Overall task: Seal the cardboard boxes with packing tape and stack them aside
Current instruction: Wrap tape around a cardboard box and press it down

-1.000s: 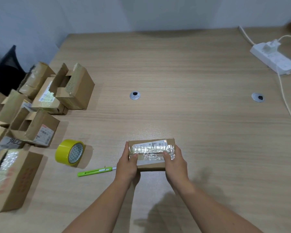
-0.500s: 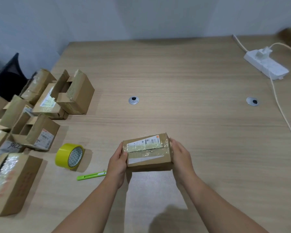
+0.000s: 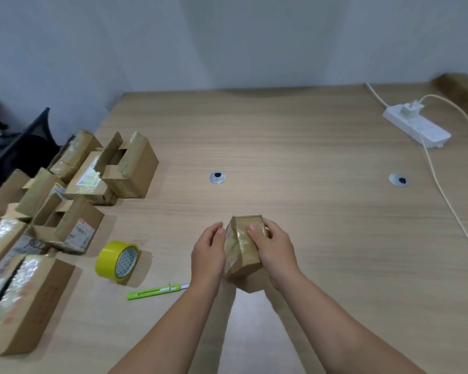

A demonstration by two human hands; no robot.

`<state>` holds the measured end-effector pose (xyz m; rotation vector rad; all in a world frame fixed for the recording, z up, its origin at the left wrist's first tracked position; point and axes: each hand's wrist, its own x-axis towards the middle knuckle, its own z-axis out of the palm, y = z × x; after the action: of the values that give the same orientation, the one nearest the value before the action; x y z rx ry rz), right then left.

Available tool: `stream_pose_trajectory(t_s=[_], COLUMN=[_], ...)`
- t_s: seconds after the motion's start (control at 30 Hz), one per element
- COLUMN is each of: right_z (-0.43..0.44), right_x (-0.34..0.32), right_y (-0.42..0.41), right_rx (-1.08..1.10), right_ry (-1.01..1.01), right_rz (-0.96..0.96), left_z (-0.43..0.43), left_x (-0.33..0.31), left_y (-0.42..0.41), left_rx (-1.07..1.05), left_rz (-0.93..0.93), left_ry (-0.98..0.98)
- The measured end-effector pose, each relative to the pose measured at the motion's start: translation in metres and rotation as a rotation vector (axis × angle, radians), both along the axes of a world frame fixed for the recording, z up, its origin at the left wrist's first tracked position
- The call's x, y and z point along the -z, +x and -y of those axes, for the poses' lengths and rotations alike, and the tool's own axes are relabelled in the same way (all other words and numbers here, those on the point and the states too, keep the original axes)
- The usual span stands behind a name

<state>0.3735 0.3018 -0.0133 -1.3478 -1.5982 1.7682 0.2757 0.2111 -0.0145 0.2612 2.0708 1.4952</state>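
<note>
Lower centre, left hand and right hand clamp their fingers on the tilted taped box; glossy tape may let it slip onto the worktop.

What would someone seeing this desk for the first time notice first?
At front centre, the left hand and right hand hold a small taped box, tilted. Left of them sit a bright yellow tape roll and a green utility knife, with a cluster of cardboard boxes along the table's left edge.
</note>
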Motion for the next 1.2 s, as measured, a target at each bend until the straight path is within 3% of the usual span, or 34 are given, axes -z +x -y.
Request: stream_pose_trajectory(t_s=[0.17, 0.47, 0.63, 0.87, 1.2], right_z=[0.031, 0.037, 0.035, 0.036, 0.036], right_x=[-0.002, -0.014, -0.010, -0.012, -0.017], right_y=[-0.012, -0.040, -0.045, -0.046, -0.041], right_rx=[-0.014, -0.009, 0.000, 0.015, 0.044], right_ry=[0.018, 0.128, 0.208, 0.240, 0.202], right_rz=[0.007, 0.198, 0.292, 0.302, 0.292], left_z=[0.006, 0.007, 0.000, 0.007, 0.011], left_x=[-0.012, -0.017, -0.017, -0.011, -0.012], left_y=[0.009, -0.016, -0.023, -0.036, -0.041], left_rx=[0.004, 0.213, 0.305, 0.354, 0.336], left_rz=[0.090, -0.125, -0.245, -0.276, -0.153], left_ry=[0.123, -0.186, -0.245, -0.217, -0.145])
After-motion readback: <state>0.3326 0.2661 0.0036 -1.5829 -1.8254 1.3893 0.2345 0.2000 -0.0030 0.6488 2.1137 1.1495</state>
